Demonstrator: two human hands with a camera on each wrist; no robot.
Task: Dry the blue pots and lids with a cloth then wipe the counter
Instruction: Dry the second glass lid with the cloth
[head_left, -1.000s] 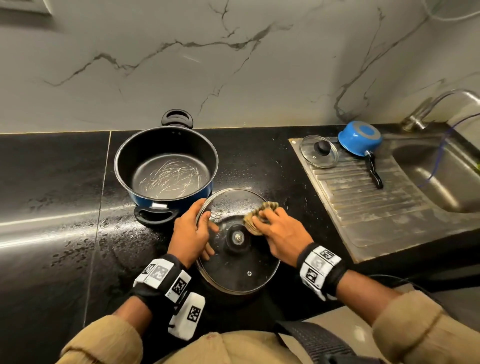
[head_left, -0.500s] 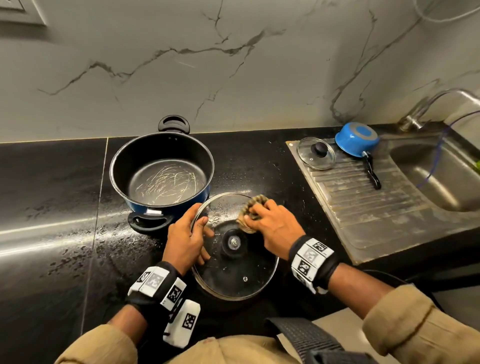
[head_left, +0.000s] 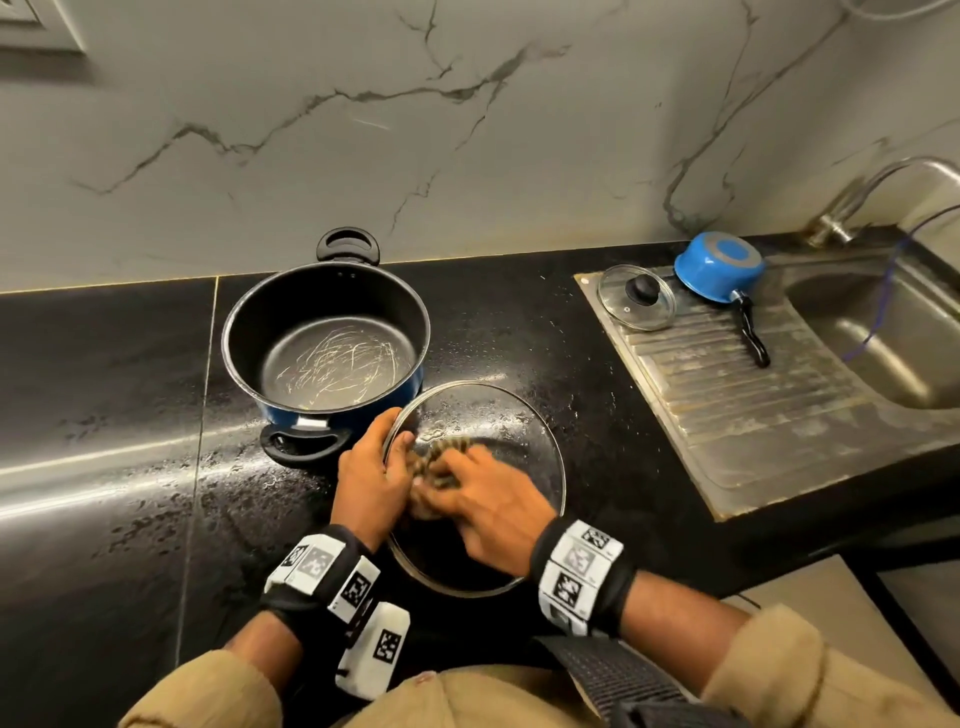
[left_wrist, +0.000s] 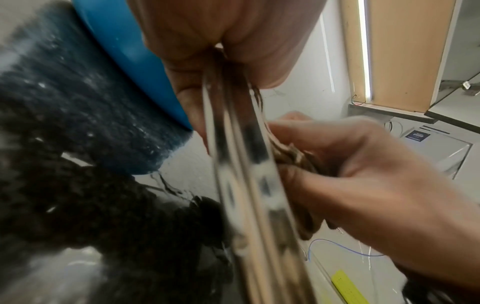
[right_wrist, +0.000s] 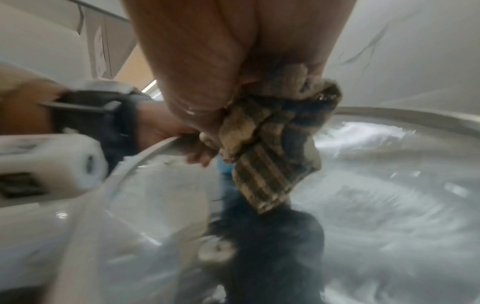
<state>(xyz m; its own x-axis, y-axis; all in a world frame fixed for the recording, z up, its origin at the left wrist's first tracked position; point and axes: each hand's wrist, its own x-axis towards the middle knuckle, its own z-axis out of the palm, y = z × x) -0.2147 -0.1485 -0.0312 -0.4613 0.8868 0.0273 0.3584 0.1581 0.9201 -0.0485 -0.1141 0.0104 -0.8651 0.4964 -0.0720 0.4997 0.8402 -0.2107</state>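
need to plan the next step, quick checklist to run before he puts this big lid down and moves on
1. Left hand grips the big glass lid by its rim: ok.
2. Right hand holds the cloth against the lid: ok.
3. Lid fully dry: cannot tell, the wrist views are blurred.
4. Big blue pot upright on the counter beside the lid: ok.
5. Counter dry: not ok, droplets show around the pot.
6. Small lid and small blue pot waiting on the drainboard, pot upside down: ok.
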